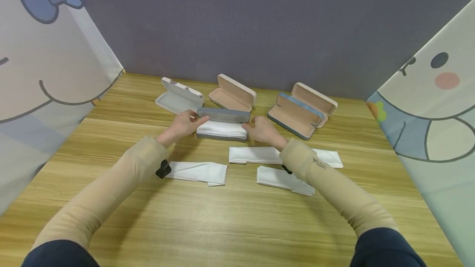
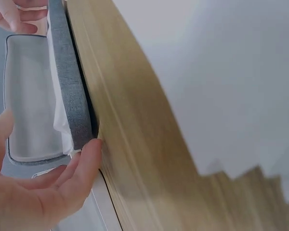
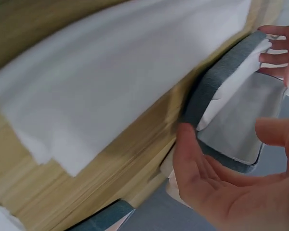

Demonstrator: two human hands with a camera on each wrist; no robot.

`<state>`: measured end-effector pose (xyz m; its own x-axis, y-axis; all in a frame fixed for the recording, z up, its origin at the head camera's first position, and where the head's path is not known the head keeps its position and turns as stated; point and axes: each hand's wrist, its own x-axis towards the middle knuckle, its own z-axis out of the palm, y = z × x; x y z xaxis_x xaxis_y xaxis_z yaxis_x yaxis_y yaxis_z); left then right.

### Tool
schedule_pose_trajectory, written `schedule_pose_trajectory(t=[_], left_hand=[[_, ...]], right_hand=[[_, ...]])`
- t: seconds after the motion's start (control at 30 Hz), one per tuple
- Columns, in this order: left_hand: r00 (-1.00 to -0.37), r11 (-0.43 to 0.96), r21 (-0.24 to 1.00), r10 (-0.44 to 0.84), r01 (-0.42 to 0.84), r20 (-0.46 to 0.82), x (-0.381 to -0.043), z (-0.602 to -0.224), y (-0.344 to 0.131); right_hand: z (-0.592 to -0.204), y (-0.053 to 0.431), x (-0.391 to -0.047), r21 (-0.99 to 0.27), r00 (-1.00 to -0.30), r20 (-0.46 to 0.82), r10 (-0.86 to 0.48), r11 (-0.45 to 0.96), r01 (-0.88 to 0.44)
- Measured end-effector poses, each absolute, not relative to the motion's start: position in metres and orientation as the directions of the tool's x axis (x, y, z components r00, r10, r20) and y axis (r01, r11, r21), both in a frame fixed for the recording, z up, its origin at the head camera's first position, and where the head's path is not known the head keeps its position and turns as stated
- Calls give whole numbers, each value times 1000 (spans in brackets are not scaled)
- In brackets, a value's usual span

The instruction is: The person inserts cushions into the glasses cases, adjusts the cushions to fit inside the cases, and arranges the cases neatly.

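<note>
White cloth (image 1: 221, 129) in grey case (image 1: 224, 115) between left hand (image 1: 184, 123) and right hand (image 1: 265, 129)

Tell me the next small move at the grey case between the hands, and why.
I'd probably press the folded white cloth down inside the grey glasses case before closing it: the left wrist view shows cloth bulging above the rim of its base, the lid stands open, and the left hand and right hand are at the case's ends.
</note>
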<state>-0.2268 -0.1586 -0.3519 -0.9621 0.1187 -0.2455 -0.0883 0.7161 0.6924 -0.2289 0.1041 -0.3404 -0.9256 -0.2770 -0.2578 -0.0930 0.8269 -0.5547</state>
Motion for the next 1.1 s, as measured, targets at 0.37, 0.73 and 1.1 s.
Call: schedule_pose_trajectory(t=[0.37, 0.73, 1.1], left_hand=[[-914, 557, 801, 169, -220, -369, -231, -349, -154], [-889, 522, 803, 167, -287, -427, -236, -345, -152], [-859, 533, 792, 214, -296, -465, -236, -338, -154]], right_hand=[[-336, 98, -232, -717, -863, -419, -282, 686, 124], [-335, 93, -240, -737, -850, -479, -219, 626, 254], [-334, 97, -244, -765, -821, -509, -259, 573, 293]])
